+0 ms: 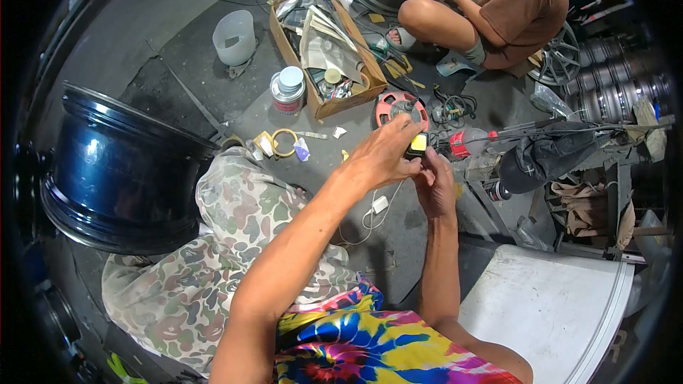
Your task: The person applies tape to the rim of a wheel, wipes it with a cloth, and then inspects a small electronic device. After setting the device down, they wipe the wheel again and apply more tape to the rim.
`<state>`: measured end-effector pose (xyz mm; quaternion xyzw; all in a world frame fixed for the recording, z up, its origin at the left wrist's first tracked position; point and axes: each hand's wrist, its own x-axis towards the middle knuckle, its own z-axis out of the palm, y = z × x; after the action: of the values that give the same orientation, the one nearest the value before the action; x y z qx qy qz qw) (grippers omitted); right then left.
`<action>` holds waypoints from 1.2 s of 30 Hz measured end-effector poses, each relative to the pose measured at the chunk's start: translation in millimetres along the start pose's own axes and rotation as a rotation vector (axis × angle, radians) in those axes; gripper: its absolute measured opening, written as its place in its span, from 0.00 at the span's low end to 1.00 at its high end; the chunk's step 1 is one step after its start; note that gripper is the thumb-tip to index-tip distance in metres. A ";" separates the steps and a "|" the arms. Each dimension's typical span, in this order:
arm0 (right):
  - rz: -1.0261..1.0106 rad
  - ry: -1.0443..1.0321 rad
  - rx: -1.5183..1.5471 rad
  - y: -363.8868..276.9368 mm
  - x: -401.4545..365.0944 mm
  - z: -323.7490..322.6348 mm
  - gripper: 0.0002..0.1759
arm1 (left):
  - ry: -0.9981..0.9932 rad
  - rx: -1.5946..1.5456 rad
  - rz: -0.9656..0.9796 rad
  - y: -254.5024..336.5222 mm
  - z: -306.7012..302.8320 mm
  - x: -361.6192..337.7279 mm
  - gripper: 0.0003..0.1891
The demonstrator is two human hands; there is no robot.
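Note:
Both of my hands meet around a small black device (417, 145) with a bright yellow face, in front of my body. My left hand (384, 153) comes from the left and has its fingers over the device's top and side. On the lower right, my right hand (436, 183) has its fingers bent against the device's edge. Just behind lies a red round reel (389, 108), partly covered by my left hand. A red-labelled bottle (471, 142) lies to the right. A white plug with a cable (380, 205) rests on the floor below my hands.
A large dark blue wheel rim (131, 171) stands at the left. A cardboard box (348, 104) of papers, a paint can (287, 96) and a translucent bucket (234, 39) are ahead. Another person (523, 11) sits at the upper right. A white panel (544, 306) lies lower right.

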<state>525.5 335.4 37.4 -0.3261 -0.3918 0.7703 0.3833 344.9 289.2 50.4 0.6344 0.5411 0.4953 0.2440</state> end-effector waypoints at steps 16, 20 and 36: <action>-0.462 0.011 -0.993 -7.0 1.9 18.6 0.30 | -0.179 -1.051 -1.042 -18.4 3.1 9.0 0.28; -0.336 -0.047 -0.741 -8.0 3.8 13.8 0.29 | -0.213 -1.026 -1.067 -25.6 5.6 8.9 0.29; -0.458 0.025 -0.817 -1.2 4.8 0.4 0.32 | -0.232 -0.928 -0.762 -11.2 -2.7 5.6 0.22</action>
<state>523.2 339.7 37.7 -0.3646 -0.7204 0.4443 0.3883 337.1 297.1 44.0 0.2734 0.4275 0.4849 0.7123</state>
